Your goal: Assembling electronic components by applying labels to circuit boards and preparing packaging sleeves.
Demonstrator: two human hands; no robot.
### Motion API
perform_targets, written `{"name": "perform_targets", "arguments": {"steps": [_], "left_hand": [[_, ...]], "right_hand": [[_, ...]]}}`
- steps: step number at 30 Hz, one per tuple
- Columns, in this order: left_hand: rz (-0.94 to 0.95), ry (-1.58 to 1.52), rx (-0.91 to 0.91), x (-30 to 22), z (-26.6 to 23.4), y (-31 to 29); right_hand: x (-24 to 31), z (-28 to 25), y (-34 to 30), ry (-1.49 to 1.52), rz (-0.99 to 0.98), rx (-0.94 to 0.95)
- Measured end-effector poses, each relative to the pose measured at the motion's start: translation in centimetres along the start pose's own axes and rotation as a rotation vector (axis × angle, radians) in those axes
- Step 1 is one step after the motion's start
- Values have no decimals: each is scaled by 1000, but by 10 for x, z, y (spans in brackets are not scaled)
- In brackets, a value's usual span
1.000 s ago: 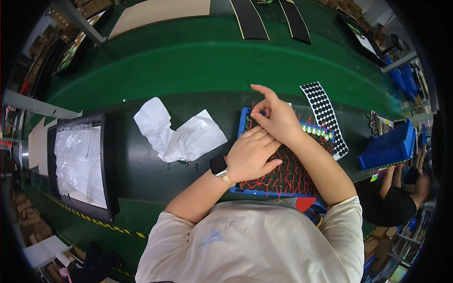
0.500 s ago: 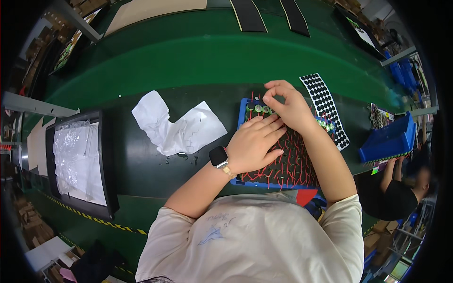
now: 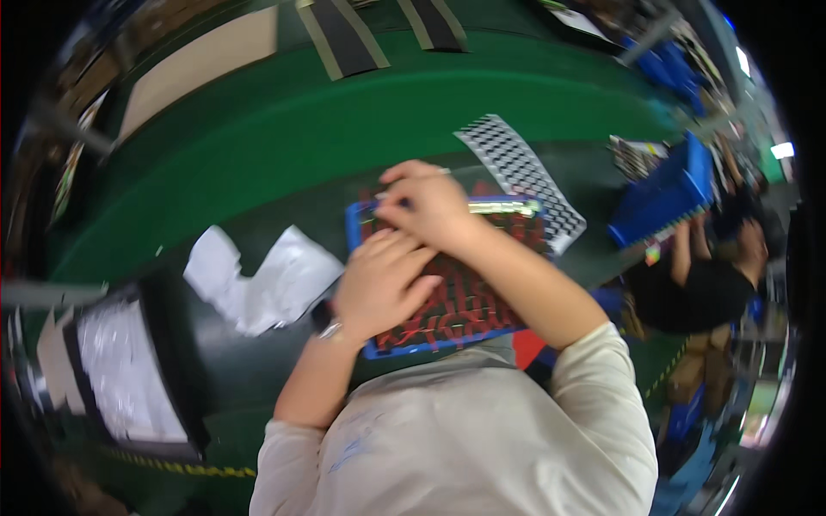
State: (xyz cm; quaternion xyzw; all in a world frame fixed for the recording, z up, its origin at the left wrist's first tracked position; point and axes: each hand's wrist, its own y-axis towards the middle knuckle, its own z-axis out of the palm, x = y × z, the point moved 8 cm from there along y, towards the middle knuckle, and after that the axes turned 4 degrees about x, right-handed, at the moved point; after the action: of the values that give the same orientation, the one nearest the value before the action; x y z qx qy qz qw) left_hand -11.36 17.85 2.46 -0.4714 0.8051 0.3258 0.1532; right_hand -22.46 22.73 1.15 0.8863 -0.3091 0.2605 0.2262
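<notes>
Pressing flat, fingers spread, the left hand (image 3: 383,288) holds the blue tray (image 3: 447,275) on the desk (image 3: 258,129); the right hand (image 3: 426,202), fingertips pinched at its far-left corner, holds something too small to tell

Crumpled white paper (image 3: 262,279) lies on the green desk (image 3: 284,129) just left of the left hand (image 3: 383,288). Black-and-white checkered sheet (image 3: 516,172) beyond and right of the right hand (image 3: 430,206). Blue bin (image 3: 662,193) far right. Black-framed tray with white sheet (image 3: 129,378) far left. Dark strips (image 3: 344,39) at far edge.
</notes>
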Motion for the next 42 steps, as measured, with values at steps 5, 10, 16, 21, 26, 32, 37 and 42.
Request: {"name": "perform_targets", "arguments": {"steps": [5,10,16,21,26,32,37,42], "left_hand": [[-380,-226,-366,38,-44,-14],[-315,82,-102,71,-34,-5],[-295,240,0,78,-26,1],[-273,296,17,75,-28,1],[-319,329,-28,68,-38,-7],[-465,-181,-221,69,-15,-38],[-557,-681,-286,65,12,-96],[-674,-831,-282,44,42,-115]], "right_hand": [[-9,2,-5,-49,9,-139],[0,2,-9,-74,37,-170],[-9,3,-11,9,99,-222],[-7,6,-10,28,34,-263],[9,-6,-8,40,-68,-382],[22,-41,-14,-27,-151,-150],[54,-96,-73,-72,-221,189],[-65,-143,-190,154,253,-446]]}}
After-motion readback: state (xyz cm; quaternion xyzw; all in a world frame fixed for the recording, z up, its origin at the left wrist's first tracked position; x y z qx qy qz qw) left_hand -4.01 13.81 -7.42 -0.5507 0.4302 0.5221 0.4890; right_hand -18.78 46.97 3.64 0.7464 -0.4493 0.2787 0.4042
